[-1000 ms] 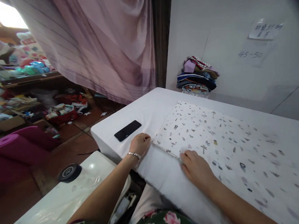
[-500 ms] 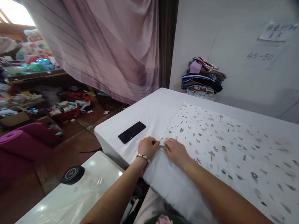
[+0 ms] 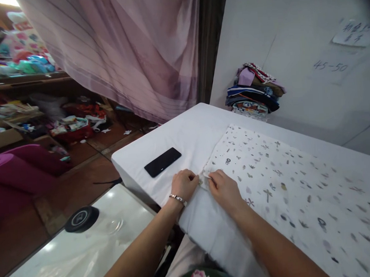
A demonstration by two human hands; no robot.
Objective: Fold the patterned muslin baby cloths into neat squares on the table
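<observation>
A white cloth with small grey and brown plant prints (image 3: 268,175) lies spread on the white-covered table (image 3: 184,130). My left hand (image 3: 184,186), with a bracelet at its wrist, pinches the near left corner of this printed cloth. Close beside it, my right hand (image 3: 224,190) grips the same cloth's edge between thumb and fingers, the corner slightly raised between the two hands. Past my left hand a black phone (image 3: 163,161) rests flat on the table.
At left stands a lower glossy white surface (image 3: 116,239) with a round black object (image 3: 81,218) on it. Folded clothes (image 3: 254,90) are stacked by the wall. A pink curtain (image 3: 141,45) hangs behind the table. A rolled magenta mat (image 3: 18,173) and clutter fill the far left.
My right hand has shifted slightly right, widening the gap between my hands at the cloth's corner. The left hand stays nearly in place. The camera view has turned a little.
</observation>
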